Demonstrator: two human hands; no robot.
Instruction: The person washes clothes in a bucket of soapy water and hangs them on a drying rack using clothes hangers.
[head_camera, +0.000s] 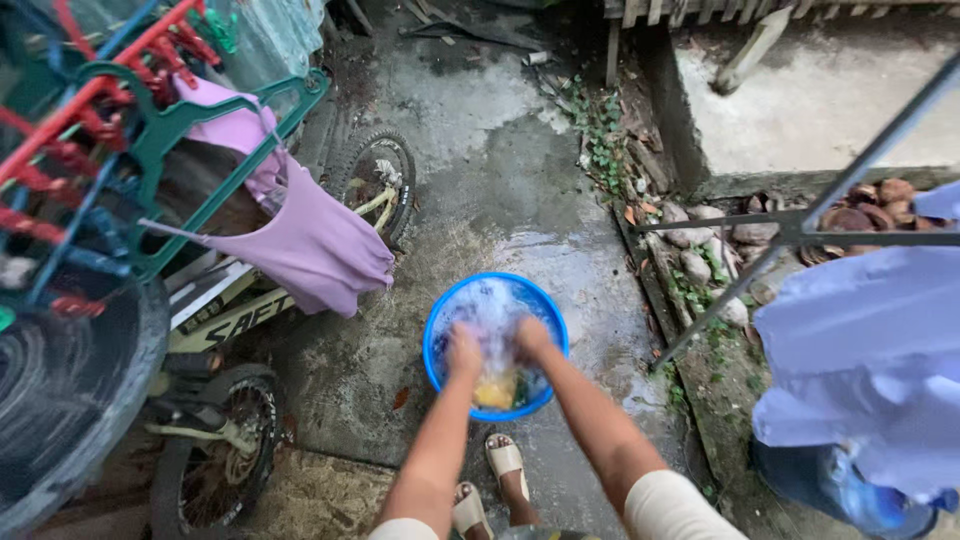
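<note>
Blue basin of sudsy water sits on wet concrete ground between a bicycle with hanging purple top and a drying rack, both hands plunged inside, grip hidden by foam.

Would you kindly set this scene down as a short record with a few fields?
Setting: wet concrete yard floor
Left hand: in the round blue plastic basin, in foamy water
Right hand: in the same basin, beside the left
In the basin: a yellow cloth under the hands
Left side: lilac top on a green plastic hanger; small bicycle
Right side: pale blue garment on a metal rack
</note>
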